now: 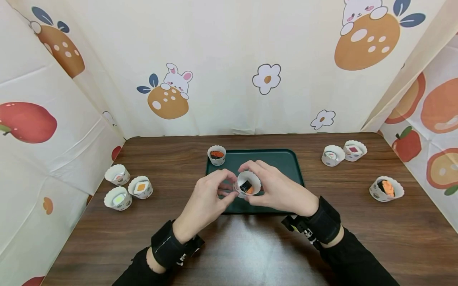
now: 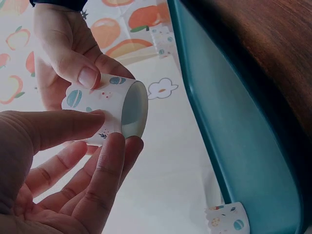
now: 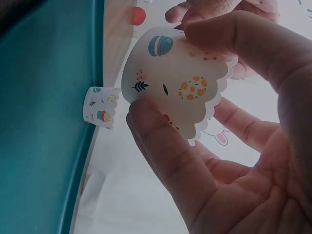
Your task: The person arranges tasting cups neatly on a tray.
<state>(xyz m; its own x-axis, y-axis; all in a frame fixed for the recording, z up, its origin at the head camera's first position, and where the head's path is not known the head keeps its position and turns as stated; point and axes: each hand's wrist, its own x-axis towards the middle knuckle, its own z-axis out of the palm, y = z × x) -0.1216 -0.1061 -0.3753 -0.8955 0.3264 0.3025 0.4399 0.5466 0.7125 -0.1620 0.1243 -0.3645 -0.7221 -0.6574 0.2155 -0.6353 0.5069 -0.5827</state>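
Both hands hold a white paper baking cup (image 1: pixel 252 178) with a scalloped rim and printed sweets over the green tray (image 1: pixel 280 163). Inside it lies a small sushi piece (image 1: pixel 246 186), dark with some orange. My left hand (image 1: pixel 209 192) pinches the cup from the left, between thumb and fingers. From the other side, my right hand (image 1: pixel 277 188) grips it by thumb and fingertips. The left wrist view shows the smooth base of the cup (image 2: pixel 109 100); its printed wall (image 3: pixel 165 73) fills the middle of the right wrist view.
At the tray's far left corner stands a cup (image 1: pixel 216 162) with orange-red topped sushi. Three cups (image 1: pixel 123 203) with sushi pieces sit at the table's left. On the right are two cups (image 1: pixel 332 162) side by side and a nearer one (image 1: pixel 380 194). Printed curtains (image 1: pixel 229 99) border the table.
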